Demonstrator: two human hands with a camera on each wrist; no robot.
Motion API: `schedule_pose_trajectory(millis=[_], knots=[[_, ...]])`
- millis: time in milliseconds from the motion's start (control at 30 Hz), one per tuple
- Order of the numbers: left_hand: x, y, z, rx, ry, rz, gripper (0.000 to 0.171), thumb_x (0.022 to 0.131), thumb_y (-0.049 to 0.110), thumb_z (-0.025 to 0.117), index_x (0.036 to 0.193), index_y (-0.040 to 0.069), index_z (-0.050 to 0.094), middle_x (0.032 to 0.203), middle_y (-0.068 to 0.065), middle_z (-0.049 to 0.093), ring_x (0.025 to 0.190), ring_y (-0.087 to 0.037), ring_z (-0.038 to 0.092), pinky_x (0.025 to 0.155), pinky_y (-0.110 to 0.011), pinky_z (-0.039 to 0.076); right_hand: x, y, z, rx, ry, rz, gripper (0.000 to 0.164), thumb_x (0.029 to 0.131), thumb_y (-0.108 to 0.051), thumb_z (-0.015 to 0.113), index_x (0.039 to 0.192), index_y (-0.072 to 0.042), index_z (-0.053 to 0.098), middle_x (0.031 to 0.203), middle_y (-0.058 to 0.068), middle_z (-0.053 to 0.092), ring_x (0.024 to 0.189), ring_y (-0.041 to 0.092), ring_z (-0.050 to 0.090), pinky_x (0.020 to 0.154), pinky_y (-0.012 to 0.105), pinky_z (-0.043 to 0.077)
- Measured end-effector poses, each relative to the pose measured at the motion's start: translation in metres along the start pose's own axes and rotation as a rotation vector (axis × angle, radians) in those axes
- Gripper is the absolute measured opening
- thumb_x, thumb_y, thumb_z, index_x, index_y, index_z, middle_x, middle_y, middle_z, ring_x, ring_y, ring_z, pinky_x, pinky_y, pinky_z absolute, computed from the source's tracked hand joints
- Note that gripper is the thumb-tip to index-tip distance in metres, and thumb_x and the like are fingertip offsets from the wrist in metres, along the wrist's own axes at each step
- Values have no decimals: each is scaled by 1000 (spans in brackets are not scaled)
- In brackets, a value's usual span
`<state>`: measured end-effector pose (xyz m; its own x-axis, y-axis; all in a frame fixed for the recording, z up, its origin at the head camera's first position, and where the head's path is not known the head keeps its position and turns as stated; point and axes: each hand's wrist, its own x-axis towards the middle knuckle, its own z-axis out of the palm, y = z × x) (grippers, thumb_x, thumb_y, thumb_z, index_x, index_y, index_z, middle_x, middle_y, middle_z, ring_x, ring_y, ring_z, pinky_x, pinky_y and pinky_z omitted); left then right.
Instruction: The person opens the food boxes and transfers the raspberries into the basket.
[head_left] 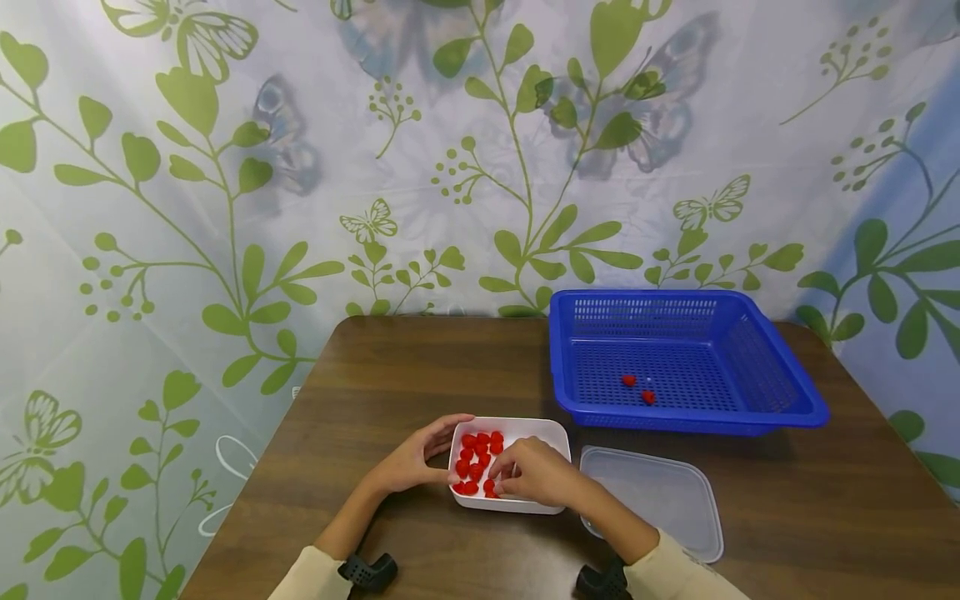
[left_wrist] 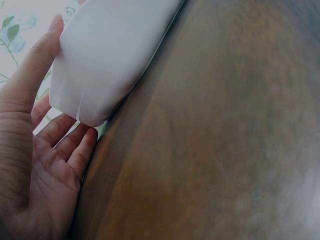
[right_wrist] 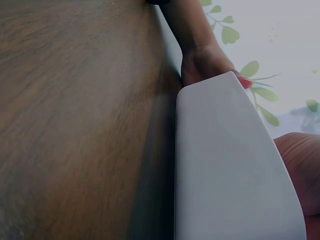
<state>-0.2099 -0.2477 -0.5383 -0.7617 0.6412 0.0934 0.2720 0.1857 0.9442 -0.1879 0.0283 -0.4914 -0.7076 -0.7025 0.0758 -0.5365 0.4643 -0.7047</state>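
Gripping the left end of the white container (head_left: pixel 528 428), the left hand (head_left: pixel 412 460) faces the right hand (head_left: pixel 543 475), its fingertips among red pieces (head_left: pixel 476 472) inside (pinch not determinable), with a translucent lid (head_left: pixel 667 496) just right on the table (head_left: pixel 442 367) and, behind, a blue basket (head_left: pixel 693 417) containing two further red pieces (head_left: pixel 648 397).

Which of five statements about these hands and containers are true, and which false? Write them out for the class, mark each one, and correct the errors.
1. The left hand touches the white container. True.
2. The white container is covered. False: it is open, and the translucent lid lies beside it on the table.
3. The right hand reaches into the white container. True.
4. The blue basket stands farther from the person than the white container. True.
5. The blue basket holds five red pieces. False: it holds two.
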Motion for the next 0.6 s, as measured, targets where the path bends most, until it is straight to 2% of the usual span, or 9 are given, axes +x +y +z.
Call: schedule_pose_trajectory(millis=[200, 400, 533, 600], knots=[[-1, 0, 0, 6, -4, 16, 81, 86, 11, 80, 154, 20, 38, 156, -7, 41, 143, -26, 42, 113, -31, 39, 3, 1, 4, -6, 15, 3, 5, 84, -5, 79, 87, -9, 79, 65, -11, 64, 54, -1, 48, 50, 19, 42], [-1, -1, 0, 5, 0, 26, 80, 86, 12, 79, 155, 16, 37, 156, -10, 41, 143, -31, 42, 114, -33, 39, 6, 1, 7, -21, 41, 14, 3, 83, -10, 81, 86, -10, 80, 66, -11, 66, 57, 0, 49, 52, 20, 44], [0, -1, 0, 5, -6, 35, 81, 86, 11, 79, 155, 13, 36, 156, -10, 41, 143, -31, 42, 114, -33, 39, 7, 1, 8, -31, 51, 25, 3, 82, -14, 83, 83, -12, 81, 65, -12, 66, 57, 1, 49, 52, 21, 44], [0, -1, -1, 6, -4, 31, 81, 86, 11, 79, 155, 16, 37, 156, -8, 42, 143, -29, 43, 113, -32, 39, 8, 1, 7, -29, 52, 25, 3, 82, -14, 84, 82, -12, 81, 65, -12, 66, 57, 1, 49, 52, 21, 43]])
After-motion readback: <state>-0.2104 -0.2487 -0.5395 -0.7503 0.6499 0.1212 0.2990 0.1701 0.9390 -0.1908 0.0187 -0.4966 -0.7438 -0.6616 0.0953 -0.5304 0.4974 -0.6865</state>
